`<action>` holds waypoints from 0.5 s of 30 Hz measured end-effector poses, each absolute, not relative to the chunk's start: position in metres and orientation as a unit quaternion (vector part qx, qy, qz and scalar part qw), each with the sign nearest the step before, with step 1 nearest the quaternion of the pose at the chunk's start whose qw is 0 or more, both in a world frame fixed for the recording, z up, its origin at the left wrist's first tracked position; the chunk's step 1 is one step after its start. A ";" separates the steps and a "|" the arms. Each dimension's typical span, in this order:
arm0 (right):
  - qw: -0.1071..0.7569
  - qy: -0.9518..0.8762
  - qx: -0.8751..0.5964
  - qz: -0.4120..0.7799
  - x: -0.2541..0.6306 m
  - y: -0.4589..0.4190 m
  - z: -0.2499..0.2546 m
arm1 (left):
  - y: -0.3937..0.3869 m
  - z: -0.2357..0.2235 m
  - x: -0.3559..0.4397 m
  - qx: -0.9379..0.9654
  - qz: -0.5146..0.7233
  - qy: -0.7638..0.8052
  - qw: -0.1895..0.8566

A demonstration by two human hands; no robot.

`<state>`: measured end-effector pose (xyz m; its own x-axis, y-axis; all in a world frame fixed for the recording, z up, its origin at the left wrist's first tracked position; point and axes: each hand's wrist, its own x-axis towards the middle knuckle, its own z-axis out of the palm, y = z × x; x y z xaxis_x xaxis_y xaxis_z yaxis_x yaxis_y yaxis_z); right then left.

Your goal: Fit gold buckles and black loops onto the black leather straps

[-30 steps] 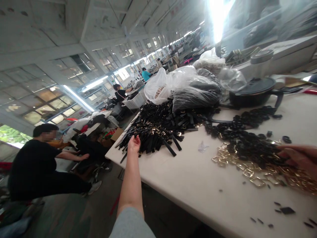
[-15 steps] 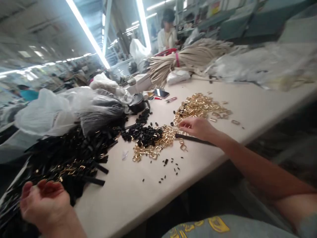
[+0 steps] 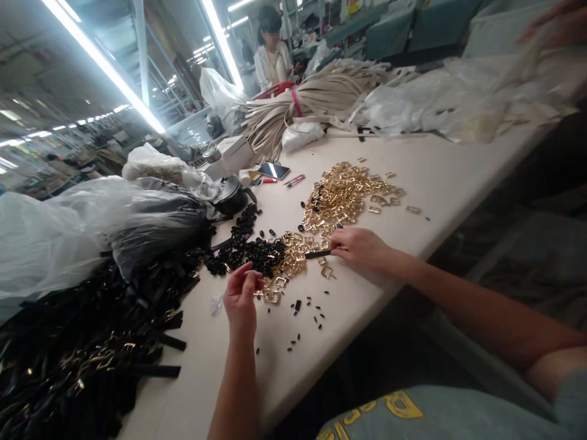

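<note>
My right hand (image 3: 362, 247) rests on the white table (image 3: 440, 177) and grips the end of a thin black strap (image 3: 318, 253) that points left into the gold buckles. My left hand (image 3: 241, 299) is raised just left of it, fingertips drawn together at the edge of a heap of black loops (image 3: 247, 250) and gold buckles (image 3: 293, 260). Whether the fingers hold a piece is hidden. A bigger heap of gold buckles (image 3: 348, 192) lies beyond my right hand. Small black bits (image 3: 307, 311) are scattered near the table's front edge.
A large pile of finished black straps (image 3: 92, 348) fills the left end, with plastic bags (image 3: 68, 232) behind it. A dark pan (image 3: 229, 195), a phone (image 3: 273, 170) and a beige strap bundle (image 3: 312, 101) lie farther back. Another person's hand (image 3: 550, 24) reaches over bags top right.
My view swung from the left end to the buckle heaps. My left hand came from the black strap pile to the loops and buckles. My right hand drew the strap slightly left.
</note>
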<state>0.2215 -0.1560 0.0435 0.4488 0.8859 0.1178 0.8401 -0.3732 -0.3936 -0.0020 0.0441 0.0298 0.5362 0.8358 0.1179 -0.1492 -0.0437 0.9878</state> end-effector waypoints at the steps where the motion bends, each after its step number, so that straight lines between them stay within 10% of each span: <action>1: 0.213 -0.525 -0.820 0.081 0.222 -0.150 0.049 | 0.040 0.026 0.000 0.624 0.364 0.279 0.632; 15: 0.303 -0.645 -0.639 0.289 0.202 -0.047 0.060 | 0.041 0.028 0.005 0.577 0.341 0.330 0.664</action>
<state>0.2018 -0.0468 0.0596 0.0002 0.9998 0.0220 0.6491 0.0166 -0.7605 0.0046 0.0408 0.0284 0.5501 0.8339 -0.0440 -0.0726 0.1003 0.9923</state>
